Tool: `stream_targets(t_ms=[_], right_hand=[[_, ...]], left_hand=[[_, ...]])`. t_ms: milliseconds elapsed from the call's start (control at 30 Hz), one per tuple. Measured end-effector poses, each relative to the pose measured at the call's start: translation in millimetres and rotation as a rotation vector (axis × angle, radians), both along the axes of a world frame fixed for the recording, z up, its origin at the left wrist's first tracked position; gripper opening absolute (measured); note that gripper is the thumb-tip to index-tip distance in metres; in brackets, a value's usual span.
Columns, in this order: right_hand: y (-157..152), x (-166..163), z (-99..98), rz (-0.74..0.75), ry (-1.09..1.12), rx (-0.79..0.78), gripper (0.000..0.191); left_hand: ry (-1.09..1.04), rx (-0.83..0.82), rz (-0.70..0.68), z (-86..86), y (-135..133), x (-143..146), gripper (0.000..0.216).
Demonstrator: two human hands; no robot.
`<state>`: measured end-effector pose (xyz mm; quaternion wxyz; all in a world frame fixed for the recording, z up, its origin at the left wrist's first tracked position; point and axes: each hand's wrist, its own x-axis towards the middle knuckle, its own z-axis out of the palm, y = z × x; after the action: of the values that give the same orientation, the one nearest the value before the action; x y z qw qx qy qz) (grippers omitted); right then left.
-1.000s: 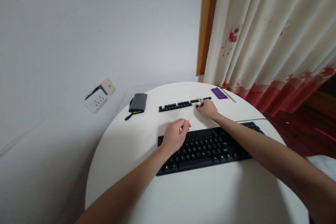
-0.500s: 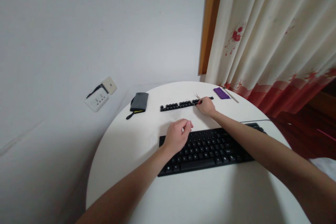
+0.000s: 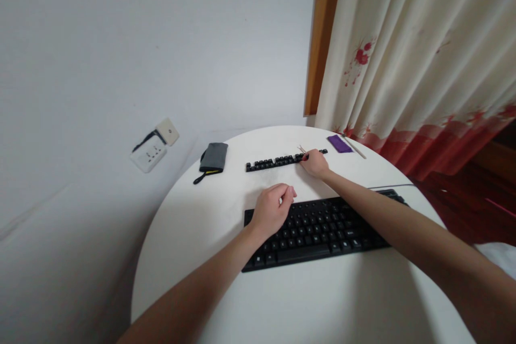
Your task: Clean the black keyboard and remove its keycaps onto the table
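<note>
My left hand (image 3: 272, 207) is curled into a loose fist above the left part of a black keyboard (image 3: 306, 251); nothing shows between its fingers. Farther back, my right hand (image 3: 315, 163) has its fingertips pinched at the right part of a row of loose black keycaps (image 3: 274, 163). A dark keycap (image 3: 305, 157) appears at those fingertips, partly hidden by them. Just beyond the fingers is a thin pronged wire tool (image 3: 301, 148); its near end is hidden. My right forearm passes over the keyboard's right part.
A grey pouch (image 3: 214, 157) with a black loop lies at the back left of the white round table (image 3: 181, 258). At the back right are a purple cloth-like piece (image 3: 339, 144) and a pale stick (image 3: 355, 147). The keyboard cable (image 3: 393, 186) runs rightward. Wall and curtain stand behind.
My right hand has shifted very slightly left at the keycap row. My left hand and the keyboard look the same.
</note>
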<state>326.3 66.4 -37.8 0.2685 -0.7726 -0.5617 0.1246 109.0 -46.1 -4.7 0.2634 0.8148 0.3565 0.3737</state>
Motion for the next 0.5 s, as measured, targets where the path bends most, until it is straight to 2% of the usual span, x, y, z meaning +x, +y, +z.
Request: stream_targets(t_ms=[267,367,500], right_hand=[[-3,-1,3.6,0.019,0.05,0.028,0.014],[-9,3,17.1,0.027,0.081,0.069,0.012],[-25,21,47.9,-0.021,0.12,0.181,0.026]], left_hand=[[0.013,0.001,0.004,1.8,0,0,0.035],[0.011,-0.006,0.0,2.1,0,0,0.036],[0.002,-0.004,-0.004,0.2,0,0,0.035]])
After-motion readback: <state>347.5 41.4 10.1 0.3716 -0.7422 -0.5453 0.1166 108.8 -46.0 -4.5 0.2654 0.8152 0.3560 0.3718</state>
